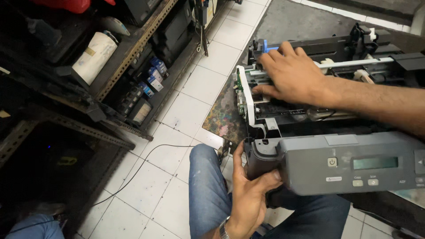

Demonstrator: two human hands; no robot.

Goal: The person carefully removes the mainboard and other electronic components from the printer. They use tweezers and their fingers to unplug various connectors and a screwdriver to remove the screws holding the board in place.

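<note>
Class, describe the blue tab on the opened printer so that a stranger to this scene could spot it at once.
Start at the opened printer on the work surface, its grey control panel held by the left hand. Look to the far top edge, just past the fingertips of the right hand. The blue tab is the only bright blue part among black and white pieces.

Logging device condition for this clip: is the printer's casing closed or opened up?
Opened up. The printer has its top off, baring inner rails and a circuit board; the right hand reaches inside while the left hand grips its grey front panel.

My printer's front panel (349,163) was grey, its inner frame (310,48) black with a blue tab (266,45); my jeans (208,190) were blue, the floor tiles (186,110) white.
</note>
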